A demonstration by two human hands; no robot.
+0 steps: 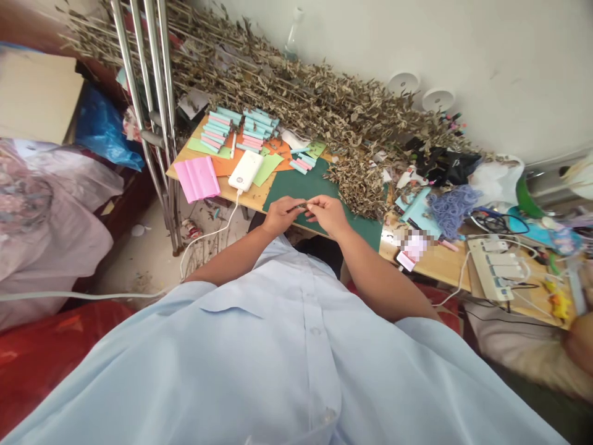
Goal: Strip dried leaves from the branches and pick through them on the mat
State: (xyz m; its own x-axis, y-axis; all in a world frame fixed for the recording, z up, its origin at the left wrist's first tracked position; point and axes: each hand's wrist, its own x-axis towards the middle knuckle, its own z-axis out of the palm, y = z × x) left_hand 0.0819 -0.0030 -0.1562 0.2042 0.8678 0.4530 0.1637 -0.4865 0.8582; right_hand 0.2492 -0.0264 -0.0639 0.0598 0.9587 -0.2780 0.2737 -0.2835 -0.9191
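Observation:
My left hand (281, 214) and my right hand (325, 213) meet at the front edge of the green mat (301, 187), fingers pinched around a small dark piece (302, 206) too small to name. Dried leaves (359, 185) lie in a heap on the mat just beyond my right hand. Rolled blue and pink paper tubes (252, 133) lie in piles at the back left, on orange and green sheets. A white power bank (245, 170) with a cable rests left of the mat, beside a folded pink paper (197, 179).
Metal crutches (152, 117) stand at the table's left. Long dried stalks (278, 80) line the wall. At right are purple yarn (451, 207), a phone (407, 259), a power strip (495, 269) and cables. Part of another person's arm (581, 343) shows at far right.

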